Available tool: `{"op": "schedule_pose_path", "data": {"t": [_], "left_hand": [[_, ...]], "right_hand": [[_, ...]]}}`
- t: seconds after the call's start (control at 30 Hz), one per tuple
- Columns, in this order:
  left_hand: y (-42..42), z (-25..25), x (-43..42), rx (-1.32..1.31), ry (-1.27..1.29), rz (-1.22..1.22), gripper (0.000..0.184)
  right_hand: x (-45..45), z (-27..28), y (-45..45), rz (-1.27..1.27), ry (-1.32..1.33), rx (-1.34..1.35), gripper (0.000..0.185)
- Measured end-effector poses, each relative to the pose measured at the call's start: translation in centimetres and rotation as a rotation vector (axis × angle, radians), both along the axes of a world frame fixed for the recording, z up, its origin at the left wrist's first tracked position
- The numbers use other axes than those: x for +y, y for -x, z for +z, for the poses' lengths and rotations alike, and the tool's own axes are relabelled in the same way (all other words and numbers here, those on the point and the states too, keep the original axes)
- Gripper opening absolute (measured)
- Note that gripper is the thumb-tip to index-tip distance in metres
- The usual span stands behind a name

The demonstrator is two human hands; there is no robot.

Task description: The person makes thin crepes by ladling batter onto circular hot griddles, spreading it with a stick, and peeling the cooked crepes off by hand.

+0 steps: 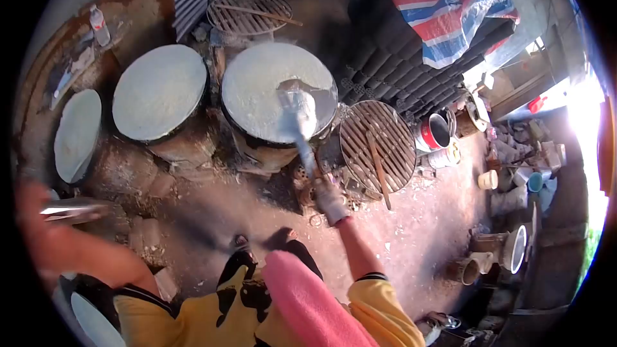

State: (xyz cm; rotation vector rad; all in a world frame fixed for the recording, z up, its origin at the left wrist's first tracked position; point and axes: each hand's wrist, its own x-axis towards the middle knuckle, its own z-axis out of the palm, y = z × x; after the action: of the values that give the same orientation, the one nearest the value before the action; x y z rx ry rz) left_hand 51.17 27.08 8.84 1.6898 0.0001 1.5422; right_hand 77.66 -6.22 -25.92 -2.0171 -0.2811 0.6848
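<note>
My right hand [330,203], in a pale glove, is closed round the handle of a long spatula [304,142]. Its broad, white-smeared head lies over a large round pan [257,83] coated with a pale layer, and a bare grey patch of pan shows at the head's right. At the far left, my left hand [35,209] is blurred and appears closed on a shiny metal object [72,211] whose kind I cannot make out. Nearby stand a second pale-coated round pan [159,92] and a third one [78,135], each on a stove-like base.
Right of the middle pan is a round slatted rack [393,148] with a wooden stick [378,170] across it. Another slatted rack [241,16] sits at the back. Stacked dark tiles [398,77], a striped sheet [440,9], a red-rimmed bucket [434,133] and a plastic bottle [99,26] surround the area.
</note>
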Motion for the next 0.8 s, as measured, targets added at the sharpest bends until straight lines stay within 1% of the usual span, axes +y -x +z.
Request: {"op": "schedule_pose_path", "data": {"t": [0.03,0.07,0.13,0.17,0.2,0.23,0.27,0.3,0.33,0.37,0.4,0.43,0.5,0.53,0.57,0.63,0.67,0.7,0.73,0.77,0.8], "left_hand": [[-0.1,-1.3,-0.2,0.000,0.117,-0.011,0.049],[-0.4,-3.3,-0.8,0.043,0.259,-0.049,0.049],[-1.3,-8.1,-2.7,0.155,0.590,-0.189,0.048],[-2.0,-9.6,-4.4,0.288,0.668,-0.218,0.047],[-2.8,-11.3,-5.9,0.394,0.766,-0.238,0.045],[-3.4,-13.4,-7.5,0.462,0.852,-0.225,0.044],[-3.8,-14.6,-8.3,0.549,0.959,-0.281,0.043],[-4.6,-15.8,-9.4,0.579,1.040,-0.316,0.042],[-5.7,-16.5,-10.6,0.634,1.110,-0.291,0.041],[-6.2,-18.3,-10.5,0.643,1.189,-0.399,0.040],[-7.2,-19.0,-10.8,0.641,1.251,-0.437,0.039],[-8.3,-19.4,-11.3,0.641,1.315,-0.478,0.039],[-9.0,-19.9,-11.4,0.702,1.357,-0.503,0.038],[-9.1,-19.7,-11.4,0.734,1.368,-0.516,0.037],[-8.8,-19.8,-10.8,0.792,1.335,-0.536,0.037],[-8.5,-20.5,-8.9,0.822,1.337,-0.628,0.036],[-8.8,-20.5,-7.8,0.830,1.338,-0.680,0.037],[-9.1,-20.5,-6.7,0.823,1.347,-0.719,0.037],[-9.4,-20.8,-5.6,0.814,1.328,-0.773,0.037],[-9.6,-20.9,-4.0,0.823,1.305,-0.838,0.038],[-9.9,-20.7,-2.4,0.836,1.270,-0.886,0.038]], "right_hand": [[-0.3,3.1,-2.1,-0.011,0.102,-0.012,0.038],[-1.3,3.0,-4.3,0.006,0.104,-0.049,0.038],[-1.4,4.9,-6.0,-0.023,0.089,0.110,0.039],[-0.6,6.7,-5.6,-0.080,0.058,0.321,0.040],[-1.3,4.6,-5.9,0.277,0.230,-0.211,0.038],[-2.5,3.3,-5.1,0.315,0.118,-0.123,0.035],[-5.1,-2.9,-8.1,0.205,-0.071,0.200,0.034],[-5.2,-2.5,-9.4,-0.017,-0.237,0.288,0.032],[-5.2,-2.0,-10.7,-0.234,-0.421,0.348,0.031],[-4.3,2.2,-12.0,-0.047,-0.136,0.128,0.028],[-3.4,6.4,-13.3,0.118,0.150,-0.108,0.026],[-2.7,6.4,-13.9,0.149,0.189,-0.084,0.026],[-2.7,1.8,-13.8,0.097,0.113,-0.043,0.025],[-2.0,1.2,-13.7,0.077,0.074,-0.033,0.025],[-1.6,1.4,-14.3,0.068,0.144,-0.137,0.024],[0.4,4.6,-17.4,0.033,0.270,-0.380,0.023],[1.7,3.2,-19.6,0.006,0.456,-0.610,0.029],[4.1,6.5,-19.4,0.049,0.513,-0.570,0.033],[6.2,5.0,-18.8,0.117,0.599,-0.668,0.030],[7.3,3.8,-17.6,0.111,0.534,-0.648,0.030],[8.9,4.0,-15.6,0.107,0.469,-0.626,0.031]]}}
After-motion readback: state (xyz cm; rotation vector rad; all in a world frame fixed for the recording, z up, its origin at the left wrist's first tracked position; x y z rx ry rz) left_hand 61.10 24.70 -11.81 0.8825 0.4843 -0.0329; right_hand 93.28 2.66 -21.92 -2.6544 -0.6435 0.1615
